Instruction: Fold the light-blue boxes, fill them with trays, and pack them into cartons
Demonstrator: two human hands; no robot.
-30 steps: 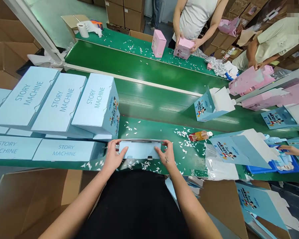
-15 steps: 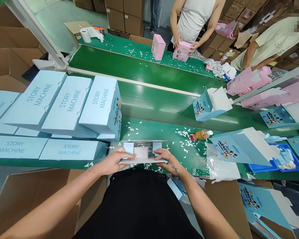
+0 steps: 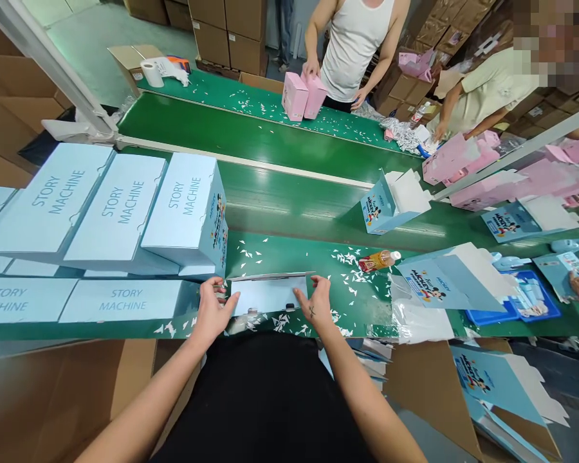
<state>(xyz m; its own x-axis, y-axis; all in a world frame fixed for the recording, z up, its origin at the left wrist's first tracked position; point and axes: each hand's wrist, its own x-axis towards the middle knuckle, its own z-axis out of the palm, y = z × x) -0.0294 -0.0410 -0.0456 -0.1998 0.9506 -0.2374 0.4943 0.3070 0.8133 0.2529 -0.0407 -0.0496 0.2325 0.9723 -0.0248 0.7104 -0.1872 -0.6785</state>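
A light blue cardboard box (image 3: pixel 270 294) stands at the table's near edge, right in front of my body. Its top panel lies over the opening and hides the contents, and two small notches show along the near edge. At the box's left end is my left hand (image 3: pixel 215 307), thumb on the panel and fingers curled at the corner. My right hand (image 3: pixel 317 302) grips the right end the same way, its thumb pressing near the right notch.
Closed "STORY MACHINE" boxes (image 3: pixel 116 206) are stacked to the left. A drink bottle (image 3: pixel 377 261), an open blue box (image 3: pixel 434 280) and a blue tray (image 3: pixel 492 316) lie to the right. White paper scraps dot the table. Across the conveyor (image 3: pixel 280 186), co-workers handle pink boxes (image 3: pixel 295 96).
The box's top panel has come down over the opening, covering the contents seen before. My hands have shifted to its two ends. A co-worker has set two pink boxes side by side.
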